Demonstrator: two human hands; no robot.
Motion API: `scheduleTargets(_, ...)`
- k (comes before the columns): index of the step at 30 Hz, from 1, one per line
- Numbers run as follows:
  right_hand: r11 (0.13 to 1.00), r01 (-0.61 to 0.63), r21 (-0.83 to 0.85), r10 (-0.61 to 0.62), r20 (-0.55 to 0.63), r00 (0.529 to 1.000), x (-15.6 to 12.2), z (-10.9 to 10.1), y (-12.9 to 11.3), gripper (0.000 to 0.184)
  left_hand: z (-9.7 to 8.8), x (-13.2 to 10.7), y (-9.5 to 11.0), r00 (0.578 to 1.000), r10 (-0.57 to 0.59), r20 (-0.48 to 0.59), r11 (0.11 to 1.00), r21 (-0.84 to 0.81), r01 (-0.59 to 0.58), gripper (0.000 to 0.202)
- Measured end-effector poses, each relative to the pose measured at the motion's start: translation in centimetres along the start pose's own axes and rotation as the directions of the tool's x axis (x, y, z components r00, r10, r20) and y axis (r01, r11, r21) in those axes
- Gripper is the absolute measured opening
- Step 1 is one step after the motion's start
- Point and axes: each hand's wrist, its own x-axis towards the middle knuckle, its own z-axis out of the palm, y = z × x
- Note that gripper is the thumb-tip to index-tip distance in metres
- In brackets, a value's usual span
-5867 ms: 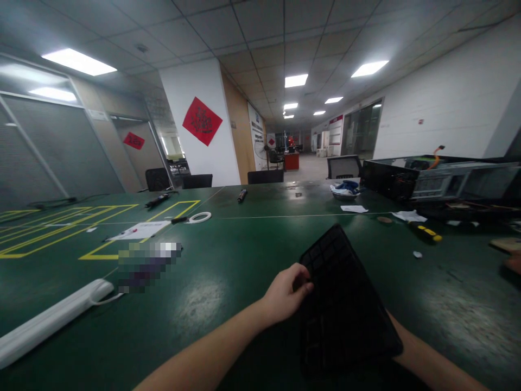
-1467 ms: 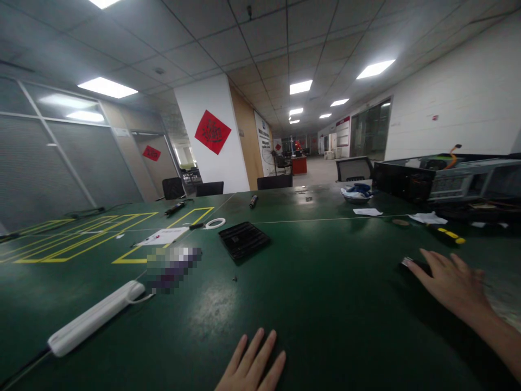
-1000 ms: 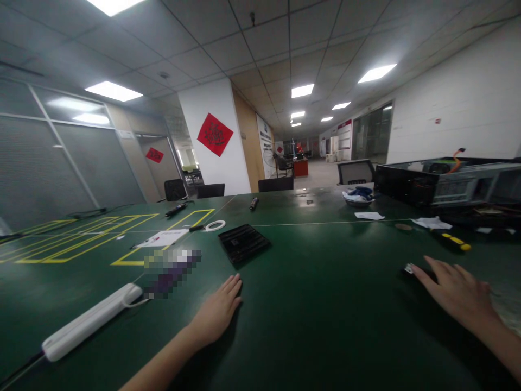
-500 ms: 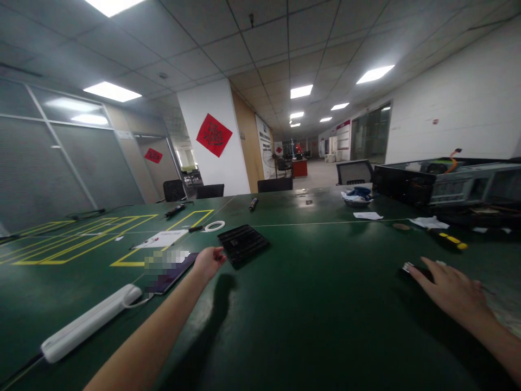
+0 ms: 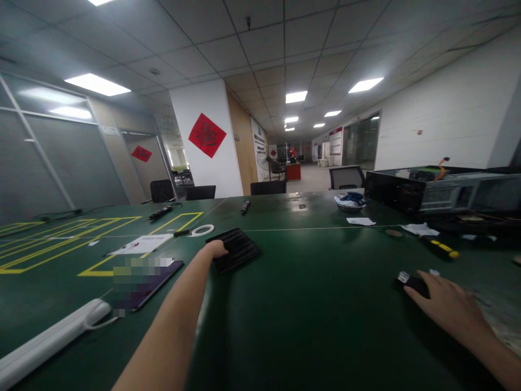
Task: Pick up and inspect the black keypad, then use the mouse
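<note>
A black grille panel (image 5: 238,250) lies flat on the green table (image 5: 317,304), a little left of centre. My left arm stretches far forward, and my left hand (image 5: 215,249) is curled over the panel's near left corner. At the right, my right hand (image 5: 450,307) rests palm down with its fingers stretched out. Its fingertips touch a small black part (image 5: 410,281) that has a white label.
A dark tablet (image 5: 157,279) and a white power strip (image 5: 49,342) lie at the near left. Paper (image 5: 140,244) and a white tape roll (image 5: 202,230) sit beyond. An open computer case (image 5: 427,190), a yellow-handled screwdriver (image 5: 442,247) and a bowl (image 5: 349,203) stand at the right.
My left hand has moved from the table's near edge forward to the panel, which both hands held close to me earlier. My right hand stays by the small black part.
</note>
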Motion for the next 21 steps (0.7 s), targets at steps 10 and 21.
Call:
scheduleTargets(10, 0.901, 0.199, 0.387, -0.174, -0.098, 0.980, -0.1, -0.8, -1.5, 0.053, 1.0, -5.4, 3.1, 0.990, 0.137, -0.031, 0.974, -0.176, -0.140, 0.024)
scheduleTargets(21, 0.443, 0.467, 0.765, -0.658, -0.077, 0.749, -7.0, -6.3, -15.9, 0.040, 4.6, -18.4, 12.2, 0.757, 0.640, -0.135, 0.266, -0.884, -0.384, 0.042)
